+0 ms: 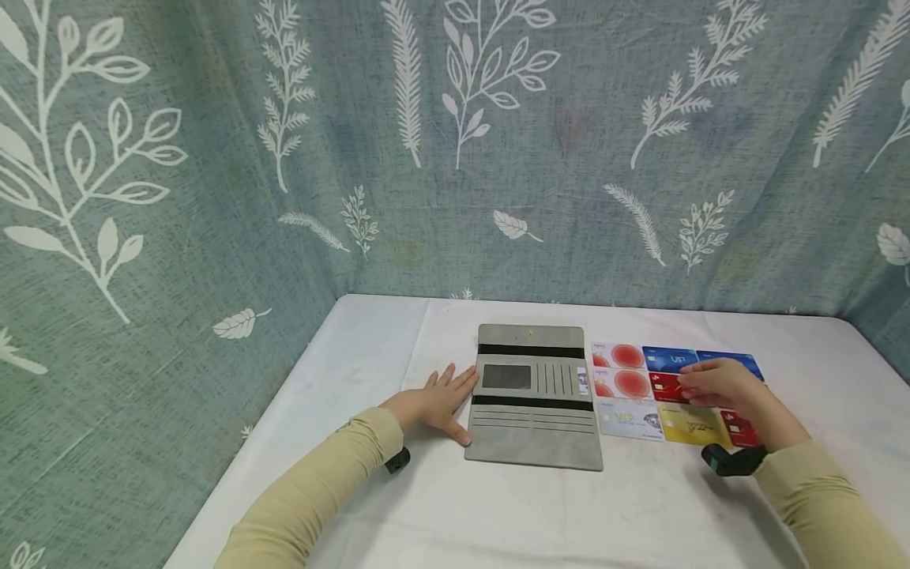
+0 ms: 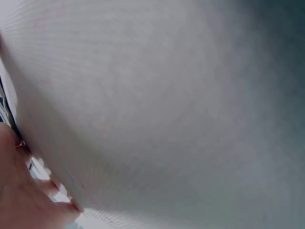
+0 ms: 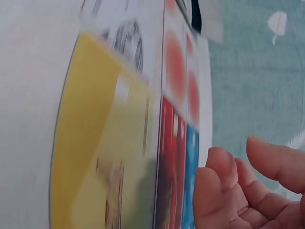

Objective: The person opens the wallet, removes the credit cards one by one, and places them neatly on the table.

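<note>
A grey wallet [image 1: 498, 449] lies unfolded on the white table, with rows of slots, a dark window and black folds. One small card [image 1: 583, 381] shows at its right slots. My left hand [image 1: 442, 399] rests with spread fingers at the wallet's left edge; in the left wrist view those fingers [image 2: 47, 212] are partly seen. My right hand [image 1: 725, 386] hovers over the cards at the right, its fingertips beside a red card [image 1: 663, 387]. In the right wrist view its fingers [image 3: 207, 195] curve loosely, thumb apart, and hold nothing.
Rows of cards lie right of the wallet: white ones with red circles [image 1: 630, 384], blue ones [image 1: 664, 359], a silver VIP card [image 1: 620, 419], a gold card [image 1: 691, 427] and another red one [image 1: 739, 428]. A leaf-patterned curtain [image 1: 441, 237] hangs behind the table [image 1: 498, 521].
</note>
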Action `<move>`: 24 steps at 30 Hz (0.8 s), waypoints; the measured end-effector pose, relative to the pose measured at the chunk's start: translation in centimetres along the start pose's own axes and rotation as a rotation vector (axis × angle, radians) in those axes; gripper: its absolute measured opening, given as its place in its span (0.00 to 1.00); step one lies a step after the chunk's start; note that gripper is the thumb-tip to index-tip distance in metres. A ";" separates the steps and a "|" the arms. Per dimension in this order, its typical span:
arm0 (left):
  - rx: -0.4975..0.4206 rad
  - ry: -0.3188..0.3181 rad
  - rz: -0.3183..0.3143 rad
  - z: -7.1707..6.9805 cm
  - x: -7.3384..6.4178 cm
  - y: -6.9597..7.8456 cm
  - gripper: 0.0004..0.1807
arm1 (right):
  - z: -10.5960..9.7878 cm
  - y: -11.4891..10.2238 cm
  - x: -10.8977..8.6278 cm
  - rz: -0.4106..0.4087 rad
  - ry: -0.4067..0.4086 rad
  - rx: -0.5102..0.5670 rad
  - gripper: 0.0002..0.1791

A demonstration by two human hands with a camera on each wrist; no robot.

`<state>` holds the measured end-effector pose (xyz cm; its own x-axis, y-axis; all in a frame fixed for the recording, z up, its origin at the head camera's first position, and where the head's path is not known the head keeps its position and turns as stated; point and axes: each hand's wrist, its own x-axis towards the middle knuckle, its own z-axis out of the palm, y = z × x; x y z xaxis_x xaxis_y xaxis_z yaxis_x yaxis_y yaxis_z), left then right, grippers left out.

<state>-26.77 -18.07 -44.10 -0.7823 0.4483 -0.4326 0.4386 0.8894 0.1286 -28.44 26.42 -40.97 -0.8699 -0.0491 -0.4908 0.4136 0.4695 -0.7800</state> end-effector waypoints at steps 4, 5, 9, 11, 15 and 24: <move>-0.004 -0.001 0.001 0.0 0.1 -0.1 0.64 | 1.5 -1.0 0.4 -0.021 -0.043 0.034 0.28; -0.005 -0.001 0.002 0.1 0.1 -0.1 0.64 | 1.9 -1.3 0.5 -0.023 -0.051 0.044 0.27; -0.001 -0.004 0.003 0.1 0.1 -0.1 0.64 | 3.5 -2.3 0.8 -0.032 -0.073 0.064 0.27; 0.000 -0.002 0.004 0.0 0.1 -0.1 0.64 | 4.2 -2.9 1.0 -0.039 -0.075 0.064 0.28; -0.005 -0.003 0.001 0.0 0.0 0.0 0.64 | 5.8 -3.8 1.4 -0.046 -0.070 0.059 0.26; 0.002 0.000 -0.002 0.0 -0.1 0.1 0.64 | 8.8 -5.2 2.2 -0.073 -0.107 0.130 0.15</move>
<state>-26.71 -18.02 -44.02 -0.7835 0.4462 -0.4325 0.4377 0.8903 0.1255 -30.18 16.08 -41.42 -0.8682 -0.1757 -0.4640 0.3876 0.3437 -0.8553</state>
